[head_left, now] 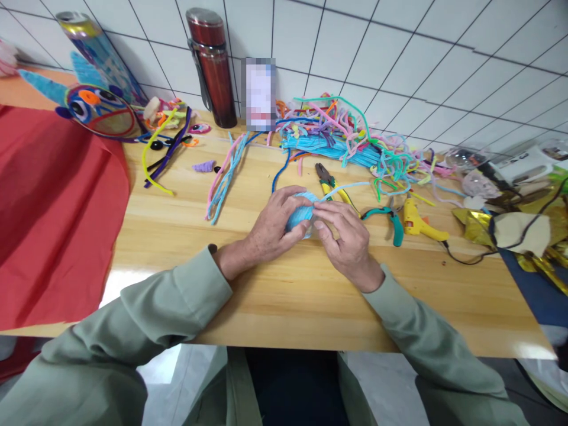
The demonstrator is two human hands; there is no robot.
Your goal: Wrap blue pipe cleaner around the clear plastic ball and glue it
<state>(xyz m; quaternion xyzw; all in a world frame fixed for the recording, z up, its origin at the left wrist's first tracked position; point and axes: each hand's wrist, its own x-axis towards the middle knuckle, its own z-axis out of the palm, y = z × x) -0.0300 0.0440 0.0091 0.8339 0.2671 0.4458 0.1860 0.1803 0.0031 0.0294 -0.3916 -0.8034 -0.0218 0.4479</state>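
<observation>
A rounded light-blue piece wound from pipe cleaner (298,220) is between my two hands above the middle of the wooden table. My left hand (278,223) wraps its fingers and thumb around the piece from the left. With its fingers together, my right hand (345,236) pinches at the right side, where a loose light-blue pipe cleaner end (350,186) sticks out to the right. Just behind the hands lie pliers with yellow handles (327,177). Teal-handled cutters (394,228) rest to the right of my right hand.
A yellow glue gun (417,219) with a black cord lies at right, near crumpled gold wrapping (477,228). Tangled pipe cleaners (337,136) line the tiled wall. A red thermos (215,71), a tall can (100,50) and a blue animal-like craft (102,112) stand back left. Red cloth (57,219) covers the left side.
</observation>
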